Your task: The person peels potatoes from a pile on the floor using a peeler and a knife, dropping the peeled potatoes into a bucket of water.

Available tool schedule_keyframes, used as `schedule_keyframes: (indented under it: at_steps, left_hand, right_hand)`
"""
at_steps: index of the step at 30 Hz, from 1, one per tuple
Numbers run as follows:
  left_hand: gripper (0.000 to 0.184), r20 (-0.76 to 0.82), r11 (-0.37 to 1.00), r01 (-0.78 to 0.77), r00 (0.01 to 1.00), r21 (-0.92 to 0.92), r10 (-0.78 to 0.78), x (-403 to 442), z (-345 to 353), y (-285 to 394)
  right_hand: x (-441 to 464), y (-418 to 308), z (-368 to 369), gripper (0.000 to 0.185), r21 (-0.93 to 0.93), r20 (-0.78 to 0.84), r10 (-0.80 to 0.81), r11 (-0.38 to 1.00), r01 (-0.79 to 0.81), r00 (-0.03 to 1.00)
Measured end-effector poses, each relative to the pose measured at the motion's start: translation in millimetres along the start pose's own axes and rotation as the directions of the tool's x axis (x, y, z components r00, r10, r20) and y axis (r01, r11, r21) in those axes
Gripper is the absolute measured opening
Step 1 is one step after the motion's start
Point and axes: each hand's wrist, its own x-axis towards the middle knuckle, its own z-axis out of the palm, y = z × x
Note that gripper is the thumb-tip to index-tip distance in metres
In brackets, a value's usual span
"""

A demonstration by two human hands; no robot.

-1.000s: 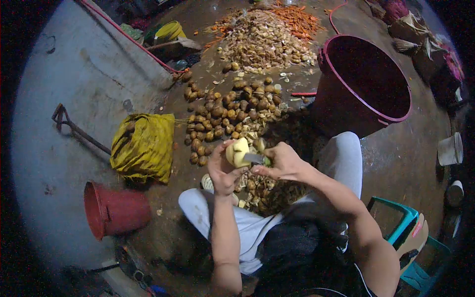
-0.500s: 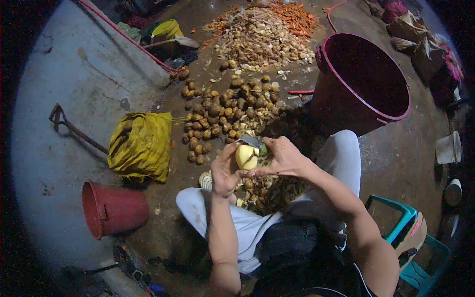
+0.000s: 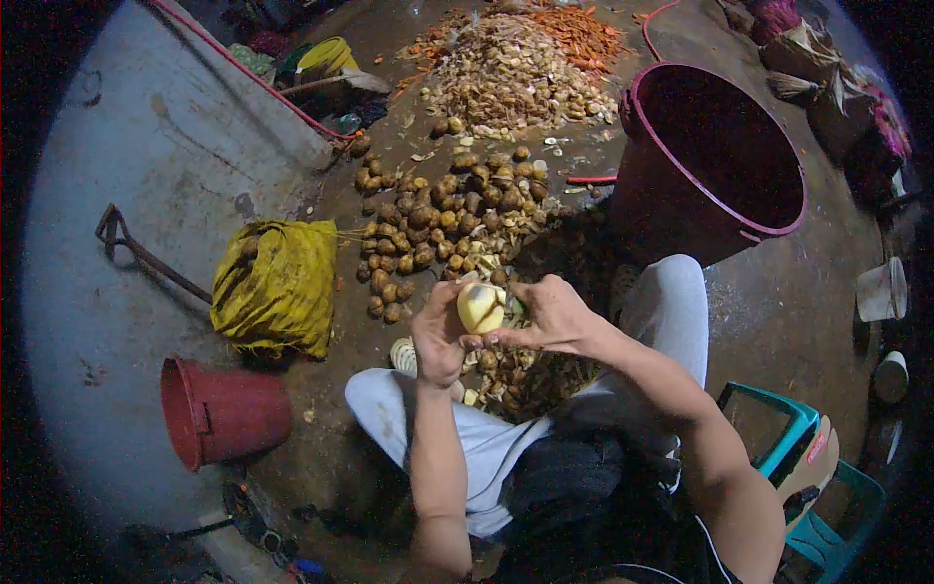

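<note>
My left hand (image 3: pixel 438 336) is closed around a mostly peeled, pale yellow potato (image 3: pixel 480 313) with brown strips of skin left on it. Opposite it, my right hand (image 3: pixel 555 313) is curled around a knife, of which a bit of green handle (image 3: pixel 517 311) shows between the fingers. The blade is mostly hidden at the potato's far side. My right thumb presses near the potato's lower edge. Under both hands lies a heap of peelings (image 3: pixel 511 375) on the floor between my legs. Just beyond them spread unpeeled brown potatoes (image 3: pixel 418 219).
A large maroon tub (image 3: pixel 662 185) stands at right front. Farther off is a pile of pale peelings (image 3: pixel 516 78) beside orange peelings (image 3: pixel 584 34). To the left are a yellow sack (image 3: pixel 277 292) and a red bucket (image 3: pixel 233 409). A teal stool (image 3: pixel 778 414) sits at right.
The knife blade, plainly visible above the potato before, has dropped mostly out of sight behind it. My right hand has turned slightly downward; the left keeps its hold on the potato.
</note>
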Motion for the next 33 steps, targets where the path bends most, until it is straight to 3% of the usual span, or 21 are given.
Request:
schedule_keyframes:
  at_steps: [1, 3, 5, 8, 10, 14, 19, 24, 26, 29, 31, 33]
  left_hand:
    - [0.071, 0.006, 1.0, -0.01, 1.0, -0.009, 0.01, 1, 0, 0]
    - [0.068, -0.017, 0.996, -0.044, 0.999, 0.078, 0.046, 2, -4, -3]
    - [0.065, -0.037, 0.984, -0.076, 0.996, 0.163, 0.083, 2, -6, -5]
    - [0.063, -0.035, 0.979, -0.123, 0.991, 0.16, 0.131, 2, -1, -4]
    - [0.067, -0.032, 0.998, -0.037, 0.999, 0.041, 0.038, 3, 1, -3]
    - [0.07, -0.03, 0.996, 0.026, 0.999, -0.086, -0.029, 2, 2, 4]
    - [0.07, 0.078, 0.999, 0.047, 0.996, 0.027, -0.049, 1, -10, 1]
    - [0.068, 0.09, 0.998, 0.048, 0.995, -0.033, -0.045, -3, -13, -5]
    - [0.069, 0.099, 0.999, 0.046, 0.994, -0.028, -0.043, -3, -16, -5]
    - [0.071, 0.117, 0.998, 0.002, 0.993, 0.057, -0.008, 1, -19, -4]
    - [0.071, 0.083, 0.988, -0.039, 0.996, 0.149, 0.027, 1, -19, 0]
    - [0.07, 0.049, 0.991, -0.044, 0.998, 0.124, 0.038, 0, -17, -3]
  right_hand:
    - [0, 0, 3, 0.069, 0.0, 0.001, -0.001, 1.0, 0.001, 1.0]
    - [-2, 2, 14, 0.063, -0.199, -0.072, -0.057, 0.979, 0.042, 0.996]
    - [-2, 4, 20, 0.059, -0.181, -0.114, -0.101, 0.98, 0.08, 0.988]
    - [2, 5, 19, 0.059, -0.068, -0.011, -0.032, 0.997, 0.031, 0.999]
    - [5, 7, 21, 0.068, 0.152, -0.102, -0.022, 0.988, 0.037, 0.995]
    - [7, 10, 6, 0.085, 0.096, -0.043, 0.048, 0.994, -0.044, 0.998]
    - [6, 20, 14, 0.084, 0.099, -0.06, -0.025, 0.995, 0.031, 0.998]
    - [6, 17, 12, 0.084, 0.134, -0.047, -0.057, 0.989, 0.062, 0.997]
    - [4, 9, 4, 0.08, 0.053, 0.048, -0.027, 0.998, 0.025, 0.998]
    - [1, 9, 11, 0.073, -0.109, -0.008, -0.091, 0.99, 0.09, 0.996]
    - [-3, 2, 12, 0.07, -0.129, -0.024, -0.095, 0.987, 0.091, 0.995]
    - [-4, 1, 13, 0.068, -0.149, -0.042, -0.101, 0.984, 0.094, 0.994]
